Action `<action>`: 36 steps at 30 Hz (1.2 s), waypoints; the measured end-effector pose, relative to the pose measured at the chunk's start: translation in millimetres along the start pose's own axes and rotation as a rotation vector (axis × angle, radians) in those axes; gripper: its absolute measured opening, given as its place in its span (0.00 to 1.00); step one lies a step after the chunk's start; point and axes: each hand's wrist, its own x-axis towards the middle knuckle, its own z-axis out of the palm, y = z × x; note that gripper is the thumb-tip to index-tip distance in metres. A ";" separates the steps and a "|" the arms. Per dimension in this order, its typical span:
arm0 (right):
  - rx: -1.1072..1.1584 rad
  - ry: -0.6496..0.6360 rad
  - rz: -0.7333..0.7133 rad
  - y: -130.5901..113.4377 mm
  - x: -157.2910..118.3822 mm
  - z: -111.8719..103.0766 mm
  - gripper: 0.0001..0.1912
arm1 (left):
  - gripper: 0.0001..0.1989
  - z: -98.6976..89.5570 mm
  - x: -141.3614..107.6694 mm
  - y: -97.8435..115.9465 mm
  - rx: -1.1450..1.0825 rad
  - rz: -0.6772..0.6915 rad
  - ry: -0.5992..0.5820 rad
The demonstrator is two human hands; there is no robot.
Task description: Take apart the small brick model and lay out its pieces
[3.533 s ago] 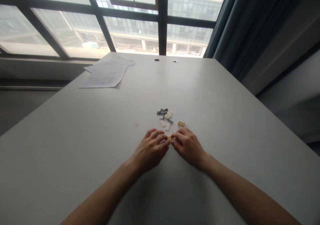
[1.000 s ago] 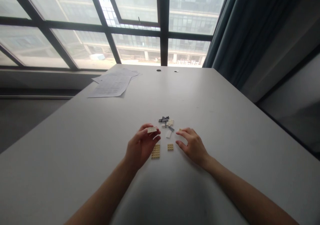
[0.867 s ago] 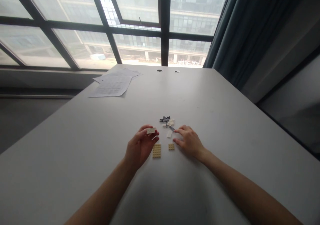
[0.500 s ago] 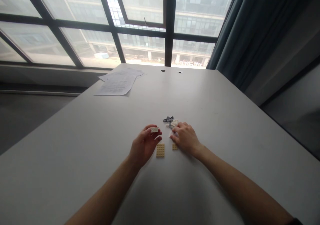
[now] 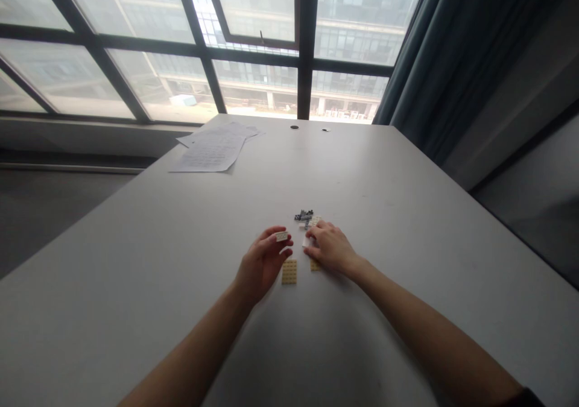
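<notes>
White, smooth tabletop (image 5: 289,353) is catching daylight. Nearest, a tan studded rectangular plastic plate (image 5: 289,272) is lying flat. Just beyond, the left hand (image 5: 259,265) is pinching a cream studded plastic plate (image 5: 281,236); the right hand (image 5: 332,247), fingers curled, is sitting at a flat white plastic tile (image 5: 306,242), whether gripping I can't tell. Opposite edges are looking surest, without nudging the grey plastic pieces (image 5: 304,215) lying behind.

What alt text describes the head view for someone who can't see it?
The left hand holds a cream studded piece above a white table, while the right hand is at a white piece near gray pieces, its grip unclear. A tan plate lies near the left hand, another tan piece partly hidden by the right; papers lie toward the window.
</notes>
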 end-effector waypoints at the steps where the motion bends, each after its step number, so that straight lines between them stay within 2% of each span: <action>1: 0.031 0.000 0.009 0.0 1.3 0.6 0.11 | 0.08 -0.1 -0.1 -0.1 -0.001 -0.001 0.002; 6: 0.135 0.032 0.021 1.9 6.1 -1.2 0.10 | 0.09 -1.4 0.0 0.4 -0.004 0.002 0.005; 8: 0.244 0.051 0.025 3.4 3.7 -4.1 0.12 | 0.09 -1.6 0.2 0.5 -0.005 0.006 0.001; 10: 0.550 0.046 0.053 5.0 -2.8 -6.9 0.14 | 0.09 -1.2 0.3 0.1 -0.009 0.007 0.002; 13: 1.177 0.017 0.122 6.8 -18.0 -10.0 0.16 | 0.09 -0.1 0.6 -1.4 -0.015 0.003 0.017; 15: 1.424 0.028 0.142 7.3 -28.5 -11.2 0.15 | 0.10 0.4 0.9 -2.7 -0.019 -0.001 0.026; 19: 1.667 0.056 0.110 7.2 -43.6 -11.9 0.14 | 0.10 -0.3 1.0 -4.6 -0.027 -0.007 0.017; 26: 2.019 -0.096 0.068 5.2 -54.3 -9.3 0.23 | 0.13 -1.1 0.4 -6.7 0.017 0.000 0.008; 29: 2.052 -0.121 0.071 7.6 -58.2 -11.3 0.22 | 0.15 0.7 -0.4 -7.0 0.112 0.022 0.003; 31: 1.966 -0.122 0.101 11.6 -62.4 -13.7 0.21 | 0.15 2.5 -2.9 -5.9 0.302 0.088 -0.021; 33: 1.774 -0.106 0.134 16.5 -68.2 -15.8 0.21 | 0.13 4.1 -8.3 -4.2 0.636 0.205 -0.092; 36: 1.215 -0.060 0.093 20.3 -78.4 -16.5 0.19 | 0.09 4.7 -20.7 -4.0 1.186 0.406 -0.291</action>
